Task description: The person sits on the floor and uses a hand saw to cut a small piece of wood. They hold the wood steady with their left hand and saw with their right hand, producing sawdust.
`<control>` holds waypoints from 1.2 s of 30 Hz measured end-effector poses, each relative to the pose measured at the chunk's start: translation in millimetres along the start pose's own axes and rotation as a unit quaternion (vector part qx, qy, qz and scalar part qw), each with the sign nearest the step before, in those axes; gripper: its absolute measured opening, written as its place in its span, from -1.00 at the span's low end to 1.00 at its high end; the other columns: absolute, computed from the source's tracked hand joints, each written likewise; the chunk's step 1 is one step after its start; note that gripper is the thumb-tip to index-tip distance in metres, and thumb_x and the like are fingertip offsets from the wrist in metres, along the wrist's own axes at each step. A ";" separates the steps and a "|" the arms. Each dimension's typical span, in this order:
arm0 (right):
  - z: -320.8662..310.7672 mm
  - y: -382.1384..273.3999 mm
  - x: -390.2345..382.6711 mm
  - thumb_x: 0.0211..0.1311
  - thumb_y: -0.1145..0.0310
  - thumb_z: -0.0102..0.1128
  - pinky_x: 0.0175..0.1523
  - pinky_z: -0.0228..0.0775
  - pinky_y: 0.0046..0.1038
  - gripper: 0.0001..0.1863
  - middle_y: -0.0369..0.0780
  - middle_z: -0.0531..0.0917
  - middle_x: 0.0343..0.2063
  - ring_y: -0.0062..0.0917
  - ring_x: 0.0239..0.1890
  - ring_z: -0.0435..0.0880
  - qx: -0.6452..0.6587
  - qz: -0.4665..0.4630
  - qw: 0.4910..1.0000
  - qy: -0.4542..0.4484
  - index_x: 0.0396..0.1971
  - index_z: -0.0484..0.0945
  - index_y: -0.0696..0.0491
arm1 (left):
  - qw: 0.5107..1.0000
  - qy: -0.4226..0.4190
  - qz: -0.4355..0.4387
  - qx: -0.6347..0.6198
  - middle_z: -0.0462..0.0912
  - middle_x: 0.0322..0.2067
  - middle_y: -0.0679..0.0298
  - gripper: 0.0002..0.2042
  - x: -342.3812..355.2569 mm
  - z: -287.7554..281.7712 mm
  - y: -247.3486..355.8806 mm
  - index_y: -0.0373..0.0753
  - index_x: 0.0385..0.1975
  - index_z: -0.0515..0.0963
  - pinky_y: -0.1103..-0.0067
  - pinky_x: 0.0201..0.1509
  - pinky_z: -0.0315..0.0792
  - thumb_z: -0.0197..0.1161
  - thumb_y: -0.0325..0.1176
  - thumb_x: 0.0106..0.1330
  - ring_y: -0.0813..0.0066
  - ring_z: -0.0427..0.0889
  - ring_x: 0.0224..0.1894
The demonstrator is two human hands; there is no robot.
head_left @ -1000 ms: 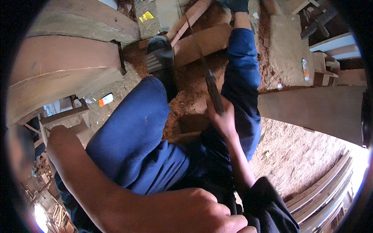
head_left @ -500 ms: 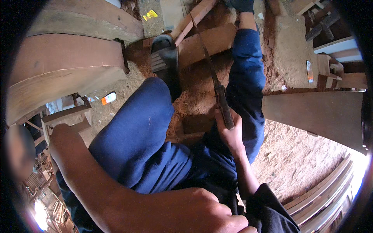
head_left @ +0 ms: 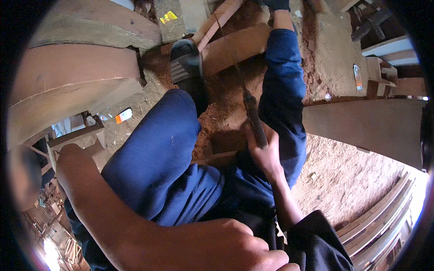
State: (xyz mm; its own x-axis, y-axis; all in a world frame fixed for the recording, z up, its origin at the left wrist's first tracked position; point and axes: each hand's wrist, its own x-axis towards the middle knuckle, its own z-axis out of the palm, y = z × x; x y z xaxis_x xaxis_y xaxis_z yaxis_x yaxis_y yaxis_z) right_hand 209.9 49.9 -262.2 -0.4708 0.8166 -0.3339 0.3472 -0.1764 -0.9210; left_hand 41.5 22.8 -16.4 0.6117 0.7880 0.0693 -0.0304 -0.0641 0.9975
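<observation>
My right hand is closed around the dark handle of a thin-bladed tool, seemingly a handsaw viewed edge-on. Its narrow blade runs up and away from me, over a wide wooden board, toward a slim reddish wood strip. The blade is blurred, and I cannot tell whether it touches the strip. My left arm crosses low in front, and my left hand is curled in a fist, partly cut off by the lower edge; anything inside it is hidden. My sandalled left foot rests by the strip's near end.
Thick timber beams lie at the left, a broad plank at the right. Stacked boards are at lower right. Small packets litter the dusty ground. A person is at the far left edge.
My view has shifted slightly, so the legs and wood sit a little higher and further left. The tool has moved slightly with my right hand; its blade looks more blurred. My left hand stays put.
</observation>
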 end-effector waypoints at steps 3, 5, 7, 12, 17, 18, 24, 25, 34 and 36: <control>15.9 -0.8 49.8 0.32 0.31 0.24 -0.45 0.27 -0.50 -0.75 -0.40 0.46 -0.65 -0.71 -0.56 0.38 -0.016 -0.006 1.000 0.001 -0.46 0.51 0.17 | 0.999 0.018 0.009 0.027 0.36 -0.65 0.28 -0.88 3.2 11.1 1.2 -0.28 -0.42 0.44 0.53 -0.60 0.37 0.18 -0.45 0.04 0.44 0.51 -0.62; 26.4 -10.3 80.0 0.33 0.30 0.24 -0.48 0.23 -0.49 -0.73 -0.43 0.42 -0.68 -0.72 -0.58 0.35 -0.050 -0.032 0.998 0.014 -0.48 0.49 0.16 | 0.999 0.004 0.010 0.037 0.36 -0.66 0.29 -0.90 5.2 9.5 1.6 -0.28 -0.43 0.44 0.55 -0.61 0.37 0.17 -0.46 0.07 0.47 0.51 -0.63; 13.4 -2.8 64.8 0.35 0.32 0.21 -0.42 0.30 -0.54 -0.77 -0.40 0.48 -0.63 -0.73 -0.54 0.40 -0.010 -0.040 0.999 -0.007 -0.43 0.53 0.17 | 0.999 -0.022 -0.015 0.023 0.37 -0.66 0.30 -0.92 7.9 0.2 7.3 -0.27 -0.44 0.45 0.56 -0.62 0.37 0.17 -0.47 0.09 0.49 0.50 -0.64; -2.0 14.5 1.8 0.36 0.35 0.18 -0.37 0.32 -0.61 -0.82 -0.39 0.52 -0.56 -0.77 -0.47 0.42 -0.005 -0.010 1.000 -0.015 -0.38 0.57 0.16 | 0.999 -0.034 -0.038 0.013 0.38 -0.66 0.31 -0.93 -2.2 7.4 -1.2 -0.28 -0.41 0.47 0.58 -0.62 0.37 0.16 -0.48 0.11 0.51 0.49 -0.64; 26.6 7.9 70.9 0.35 0.36 0.18 -0.44 0.24 -0.59 -0.84 -0.42 0.47 -0.60 -0.80 -0.50 0.38 -0.023 -0.017 1.000 0.009 -0.38 0.57 0.12 | 0.999 -0.018 0.000 0.040 0.40 -0.64 0.30 -0.86 2.7 7.3 0.0 -0.28 -0.37 0.47 0.54 -0.61 0.39 0.18 -0.45 0.07 0.47 0.53 -0.62; 27.0 5.0 73.1 0.35 0.36 0.19 -0.44 0.24 -0.59 -0.85 -0.42 0.46 -0.60 -0.79 -0.50 0.38 -0.022 -0.013 1.000 0.010 -0.38 0.57 0.12 | 0.999 -0.008 0.010 0.044 0.41 -0.64 0.30 -0.84 2.5 8.6 -0.6 -0.28 -0.36 0.46 0.53 -0.60 0.39 0.18 -0.44 0.05 0.46 0.54 -0.61; 0.3 9.7 0.4 0.34 0.41 0.17 -0.34 0.34 -0.58 -0.88 -0.38 0.51 -0.56 -0.73 -0.48 0.43 -0.013 -0.008 1.000 -0.011 -0.36 0.57 0.16 | 0.999 -0.003 -0.026 -0.027 0.39 -0.63 0.29 -0.80 0.9 1.2 -1.3 -0.27 -0.38 0.44 0.52 -0.60 0.39 0.21 -0.39 0.00 0.42 0.54 -0.60; 0.6 13.4 -0.2 0.34 0.40 0.17 -0.37 0.32 -0.58 -0.86 -0.39 0.50 -0.57 -0.74 -0.49 0.42 -0.012 -0.006 1.000 -0.015 -0.37 0.56 0.16 | 1.000 -0.002 -0.022 -0.013 0.39 -0.63 0.29 -0.81 -0.9 4.3 -3.5 -0.27 -0.38 0.44 0.52 -0.60 0.39 0.22 -0.39 0.01 0.42 0.54 -0.60; 4.1 26.9 22.9 0.23 0.39 0.25 -0.25 0.40 -0.45 -0.82 -0.19 0.60 -0.46 -0.56 -0.41 0.55 -0.027 -0.012 0.999 -0.036 -0.27 0.55 0.18 | 0.998 0.010 0.020 0.059 0.38 -0.65 0.31 -0.89 4.4 0.2 7.3 -0.27 -0.36 0.48 0.56 -0.61 0.38 0.16 -0.48 0.10 0.49 0.52 -0.62; -2.5 23.2 9.4 0.17 0.43 0.27 -0.15 0.47 -0.40 -0.76 -0.07 0.70 -0.36 -0.44 -0.34 0.63 -0.031 0.020 0.998 -0.054 -0.17 0.57 0.20 | 0.998 0.007 0.007 0.058 0.38 -0.66 0.32 -0.90 3.6 -0.9 3.9 -0.28 -0.36 0.49 0.57 -0.62 0.38 0.15 -0.49 0.12 0.50 0.51 -0.63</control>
State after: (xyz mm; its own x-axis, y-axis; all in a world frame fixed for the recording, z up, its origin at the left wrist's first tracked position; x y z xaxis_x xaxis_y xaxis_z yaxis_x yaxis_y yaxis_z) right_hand 215.6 54.9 -286.2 -0.5387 0.7451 -0.3932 0.4153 -0.1712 -0.8934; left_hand 42.9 25.9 -12.2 0.6011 0.7947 0.0846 0.0535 -0.1456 0.9879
